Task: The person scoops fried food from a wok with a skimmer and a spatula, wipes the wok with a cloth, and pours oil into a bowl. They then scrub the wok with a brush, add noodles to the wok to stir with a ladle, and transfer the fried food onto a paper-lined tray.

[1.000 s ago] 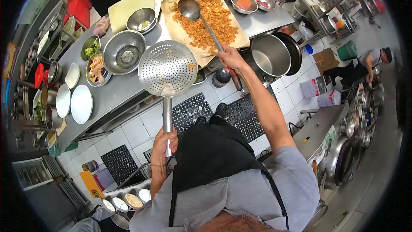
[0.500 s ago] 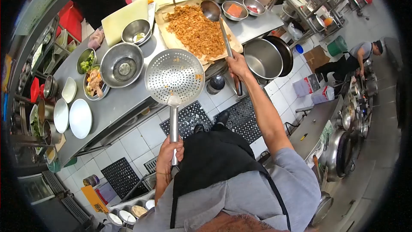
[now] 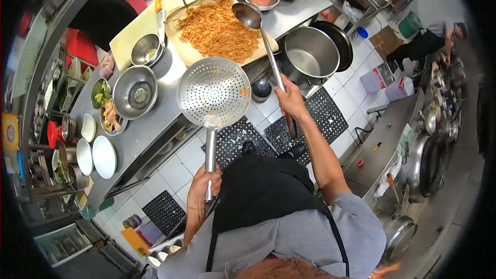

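My left hand point(image 3: 203, 186) is wrapped round the metal handle of a large perforated skimmer point(image 3: 214, 93), held up in front of the counter with a few orange bits stuck to it. In my right hand point(image 3: 290, 102) is a long-handled ladle point(image 3: 247, 16), gripped near its dark wooden end. The ladle's bowl overlaps the edge of a spread of orange-brown shredded food point(image 3: 219, 28) in this view. That food lies on a paper-lined tray point(image 3: 178, 46) on the steel counter. Below my right hand's reach stands a deep steel pot point(image 3: 311, 54).
Metal bowls point(image 3: 135, 93) and white dishes point(image 3: 104, 156) line the counter point(image 3: 124, 160) on the left. A yellow cutting board point(image 3: 139, 36) lies behind them. Black mats point(image 3: 320, 116) cover parts of the tiled floor. At far right another person point(image 3: 431, 41) works by a stove line with pans point(image 3: 421, 168).
My view and body have turned, so the counter and tray shift left and the stove side shows more. Both hands keep hold of the skimmer and ladle.
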`<state>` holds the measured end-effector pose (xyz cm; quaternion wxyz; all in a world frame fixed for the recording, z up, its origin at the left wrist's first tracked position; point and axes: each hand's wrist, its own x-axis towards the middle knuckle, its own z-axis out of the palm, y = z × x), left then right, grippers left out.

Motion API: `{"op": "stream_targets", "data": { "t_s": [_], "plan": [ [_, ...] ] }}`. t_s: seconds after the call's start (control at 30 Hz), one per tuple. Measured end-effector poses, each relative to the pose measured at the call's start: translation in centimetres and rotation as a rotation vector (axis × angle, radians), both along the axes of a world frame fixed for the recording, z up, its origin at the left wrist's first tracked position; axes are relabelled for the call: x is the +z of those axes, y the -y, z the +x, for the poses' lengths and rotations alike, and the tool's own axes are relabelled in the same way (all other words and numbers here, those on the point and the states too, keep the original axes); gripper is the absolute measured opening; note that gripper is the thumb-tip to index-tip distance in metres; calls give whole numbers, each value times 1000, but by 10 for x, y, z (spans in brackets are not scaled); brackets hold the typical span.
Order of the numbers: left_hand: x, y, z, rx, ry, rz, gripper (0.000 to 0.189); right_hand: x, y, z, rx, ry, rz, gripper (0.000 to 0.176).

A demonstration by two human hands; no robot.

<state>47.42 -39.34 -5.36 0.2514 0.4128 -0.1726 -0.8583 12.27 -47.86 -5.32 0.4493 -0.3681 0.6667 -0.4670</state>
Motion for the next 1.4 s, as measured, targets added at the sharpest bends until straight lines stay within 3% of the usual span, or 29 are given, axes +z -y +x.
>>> {"op": "stream_targets", "data": {
  "t_s": [0.13, 0.23, 0.3, 0.4, 0.43, 0.5, 0.6, 0.7, 0.83, 0.97, 1.03, 1.17, 1.3, 1.4],
  "plan": [
    [6, -6, -31, -14, -15, 8, 23, -19, -12, -24, 76, 93, 61, 54],
    [17, -15, -60, -30, 29, -5, 22, -27, -18, -46, -10, 145, -52, 54],
    [22, -19, -81, -34, 55, -9, 22, 7, -42, -68, -42, 241, -89, 55],
    [20, -22, -115, -213, 161, -45, 21, 36, -102, -114, -116, 388, -186, 52],
    [18, -19, -131, -180, 174, -47, 21, 32, -123, -131, -160, 420, -193, 53],
    [16, -15, -167, -402, 133, -42, 19, 45, -172, -158, -271, 505, -257, 55],
    [15, -8, -233, -540, 92, -39, 18, 36, -244, -195, -451, 512, -354, 65],
    [13, -1, -297, -683, 70, -15, 19, 28, -304, -217, -626, 540, -431, 59],
    [30, 1, -370, -832, 32, -37, 20, 27, -366, -211, -883, 610, -441, 57],
    [41, 4, -427, -957, 135, -193, 17, 15, -402, -188, -1058, 522, -446, 53],
    [44, 5, -456, -1026, 198, -258, 17, 30, -410, -175, -1082, 525, -422, 59],
    [18, 27, -514, -1203, -3, -210, 15, 35, -402, -164, -1210, 521, -481, 50],
    [-3, 27, -560, -1381, -47, -111, 20, 42, -406, -157, -1364, 453, -519, 51],
    [-8, 18, -584, -1490, -87, -146, 20, 55, -415, -155, -1616, 493, -476, 45]
  ]
}}
